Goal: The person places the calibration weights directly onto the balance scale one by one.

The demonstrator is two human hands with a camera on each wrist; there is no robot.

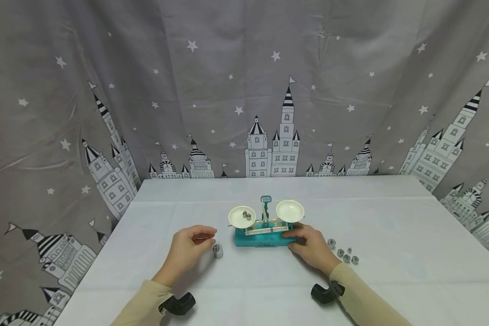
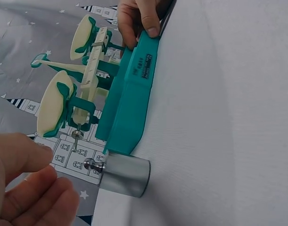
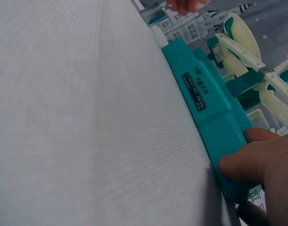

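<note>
A balance scale with a teal base [image 1: 252, 240] stands near the middle of the table. My right hand [image 1: 313, 250] grips the right end of that base, thumb on the front face in the right wrist view. A few small metal weights [image 1: 246, 216] lie in the cream left pan [image 1: 237, 222]; the right pan [image 1: 290, 211] sits higher and holds nothing. Just left of the scale, a large cylindrical weight [image 2: 127, 174] with a knob stands upright on the table. Beside this weight, apart from it, is my left hand [image 1: 187, 248], its fingers loosely bent around nothing.
Right of my right hand, several metal weights [image 1: 347, 258] of different sizes stand on the white tablecloth [image 1: 261, 290]. A grey curtain [image 1: 228, 68] with castles and stars hangs behind the table. Each wrist carries a black device [image 1: 180, 304].
</note>
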